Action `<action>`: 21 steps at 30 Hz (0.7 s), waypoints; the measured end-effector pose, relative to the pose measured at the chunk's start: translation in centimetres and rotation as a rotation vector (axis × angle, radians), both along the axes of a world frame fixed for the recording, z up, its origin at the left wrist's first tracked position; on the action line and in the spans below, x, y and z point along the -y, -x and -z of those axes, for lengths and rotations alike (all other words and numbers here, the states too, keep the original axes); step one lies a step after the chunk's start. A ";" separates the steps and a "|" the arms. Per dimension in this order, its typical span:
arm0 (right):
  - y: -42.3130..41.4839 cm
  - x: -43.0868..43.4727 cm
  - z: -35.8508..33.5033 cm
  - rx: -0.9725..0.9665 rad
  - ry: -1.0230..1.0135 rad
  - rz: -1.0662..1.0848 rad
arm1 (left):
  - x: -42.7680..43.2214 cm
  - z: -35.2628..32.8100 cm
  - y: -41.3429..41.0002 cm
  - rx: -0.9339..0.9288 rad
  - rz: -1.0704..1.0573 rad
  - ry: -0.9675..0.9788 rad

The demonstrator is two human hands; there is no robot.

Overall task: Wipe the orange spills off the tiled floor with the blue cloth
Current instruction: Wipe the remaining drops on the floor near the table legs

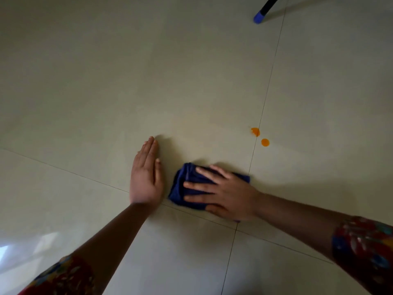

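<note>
A folded dark blue cloth lies on the pale tiled floor. My right hand presses flat on top of it, fingers spread and pointing left. My left hand rests palm down on the floor just left of the cloth, fingers together, holding nothing. Two small orange spills sit up and to the right of the cloth: one on a grout line, the other just right of it. A faint yellowish smear shows on the tile above the cloth.
A black pole with a blue tip touches the floor at the top right. Grout lines cross just below my right hand. A bright window reflection lies at the lower left. Patterned red sleeves cover both forearms.
</note>
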State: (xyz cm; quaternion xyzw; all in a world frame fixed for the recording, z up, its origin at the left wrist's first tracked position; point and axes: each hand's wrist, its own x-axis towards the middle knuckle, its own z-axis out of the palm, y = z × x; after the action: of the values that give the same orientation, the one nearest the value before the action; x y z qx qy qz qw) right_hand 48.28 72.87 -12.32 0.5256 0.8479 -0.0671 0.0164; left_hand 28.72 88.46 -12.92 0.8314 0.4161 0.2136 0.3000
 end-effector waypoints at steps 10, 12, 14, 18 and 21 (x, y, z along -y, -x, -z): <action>0.4 -0.8 0.3 0.019 -0.058 0.278 | 0.6 -0.3 -0.5 -0.139 -0.004 -0.042; -0.6 0.5 0.0 0.014 -0.024 0.205 | 1.4 -0.8 -2.0 -0.179 0.025 -0.015; -2.9 -1.0 0.2 0.029 0.000 0.335 | 2.5 -0.9 -3.8 -0.231 0.157 -0.001; -9.8 -5.4 -0.7 0.055 0.084 0.801 | 3.5 -0.2 -5.9 -0.483 0.396 -0.150; -12.5 -2.6 -0.3 0.027 0.064 1.044 | 3.7 -0.1 -5.8 -0.539 0.454 -0.242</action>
State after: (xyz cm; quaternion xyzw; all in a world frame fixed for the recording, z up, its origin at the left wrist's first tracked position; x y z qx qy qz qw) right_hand 60.81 75.48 -11.97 0.8783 0.4703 -0.0855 0.0076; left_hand 34.54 84.76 -12.77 0.9584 0.2567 -0.0373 0.1192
